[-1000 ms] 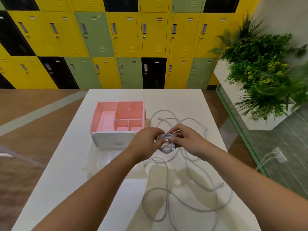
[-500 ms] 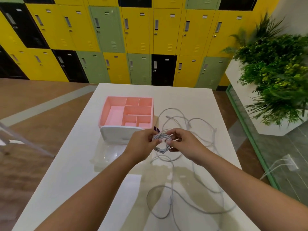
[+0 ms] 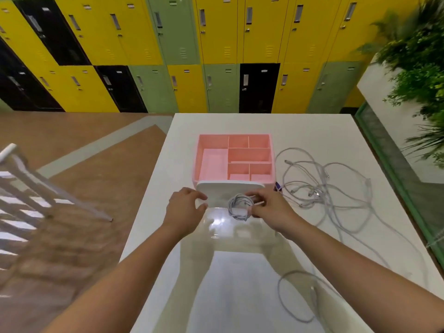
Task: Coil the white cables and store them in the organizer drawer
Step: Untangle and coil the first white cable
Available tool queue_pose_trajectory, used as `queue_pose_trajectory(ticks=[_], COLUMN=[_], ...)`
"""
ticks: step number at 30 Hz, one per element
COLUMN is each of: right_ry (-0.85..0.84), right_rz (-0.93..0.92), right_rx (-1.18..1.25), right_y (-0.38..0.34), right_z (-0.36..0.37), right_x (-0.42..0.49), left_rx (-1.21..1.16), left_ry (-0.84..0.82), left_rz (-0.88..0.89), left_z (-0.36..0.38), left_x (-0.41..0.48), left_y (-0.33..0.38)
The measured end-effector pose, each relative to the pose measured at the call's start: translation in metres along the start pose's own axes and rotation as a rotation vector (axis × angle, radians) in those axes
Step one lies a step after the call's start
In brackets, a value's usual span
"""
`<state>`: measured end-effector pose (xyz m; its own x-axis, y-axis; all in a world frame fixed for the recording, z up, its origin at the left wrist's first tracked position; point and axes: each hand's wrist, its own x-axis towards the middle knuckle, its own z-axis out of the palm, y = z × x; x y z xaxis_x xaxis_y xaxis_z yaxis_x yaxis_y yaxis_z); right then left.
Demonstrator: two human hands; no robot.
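White coiled cable [image 3: 240, 207], finished, sits pinched in my right hand [image 3: 271, 212] above what seems the clear plastic organizer drawer [image 3: 216, 228]; left hand [image 3: 183, 210] relaxed, empty. Tangled white cables [image 3: 322, 188] lie uncoiled alongside.

Both forearms are bare along their whole visible length, and the left hand [image 3: 184, 210] and right hand [image 3: 272, 210] are likewise uncovered, fingers included.
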<state>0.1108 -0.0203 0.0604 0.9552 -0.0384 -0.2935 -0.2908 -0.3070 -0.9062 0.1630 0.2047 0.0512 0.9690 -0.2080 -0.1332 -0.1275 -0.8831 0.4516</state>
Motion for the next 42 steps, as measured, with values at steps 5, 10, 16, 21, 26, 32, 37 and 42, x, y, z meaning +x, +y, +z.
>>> queue_pose_trajectory(ticks=[5,10,16,21,26,32,37,42], right_ry=[0.077,0.026,0.023,0.007,-0.002,-0.104,0.040,0.039], right_rz=[-0.099,-0.297,-0.409,-0.437,-0.436,-0.392,-0.301,-0.189], right_rx=[-0.176,-0.464,-0.611,-0.667,-0.671,-0.561,-0.495,-0.538], right_y=[0.005,0.021,0.036,0.039,0.043,0.047,0.051,0.054], right_z=[0.035,0.067,0.088,0.097,0.099,0.103,0.091,0.087], right_x=[0.012,0.027,0.042,0.049,0.054,0.050,0.051,0.055], left_rx=[0.201,0.332,0.428,0.444,0.451,0.438,0.435,0.422], left_ry=[-0.108,-0.197,-0.323,-0.332,-0.315,-0.311,-0.305,-0.309], left_rz=[0.094,0.181,0.205,0.217,0.213,0.211,0.203,0.192], left_z=[0.000,0.002,0.009,0.015,0.021,0.020,0.021,0.022], left_x=[0.008,0.019,0.023,0.025,0.023,0.024,0.024,0.025], left_y=[-0.032,-0.042,-0.052,-0.053,-0.050,-0.047,-0.048,-0.048])
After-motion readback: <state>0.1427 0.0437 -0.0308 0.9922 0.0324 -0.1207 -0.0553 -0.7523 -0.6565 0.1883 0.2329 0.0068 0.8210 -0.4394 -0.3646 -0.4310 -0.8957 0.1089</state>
